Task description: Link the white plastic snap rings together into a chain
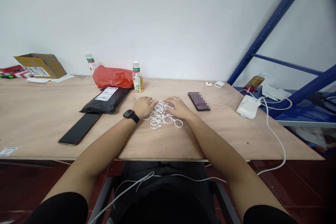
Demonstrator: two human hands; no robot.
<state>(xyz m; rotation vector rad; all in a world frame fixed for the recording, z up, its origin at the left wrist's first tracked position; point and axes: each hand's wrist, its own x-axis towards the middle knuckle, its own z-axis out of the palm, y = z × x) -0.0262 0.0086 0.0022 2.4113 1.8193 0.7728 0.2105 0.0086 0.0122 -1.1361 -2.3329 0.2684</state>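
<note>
A heap of small white plastic rings (160, 117) lies on the wooden table (162, 140) straight ahead of me. My left hand (143, 106), with a black watch on its wrist, rests at the heap's left edge with curled fingers touching the rings. My right hand (179, 106) lies on the heap's right side, fingers bent down over the rings. Whether either hand grips a ring is hidden under the fingers.
A black parcel (107, 99) and a dark phone (79, 129) lie to the left, a second phone (198, 101) to the right. A red bag (112, 76), two bottles (137, 77), a cardboard box (39, 65), a white charger (247, 106) with cables and a blue rack (288, 64) surround.
</note>
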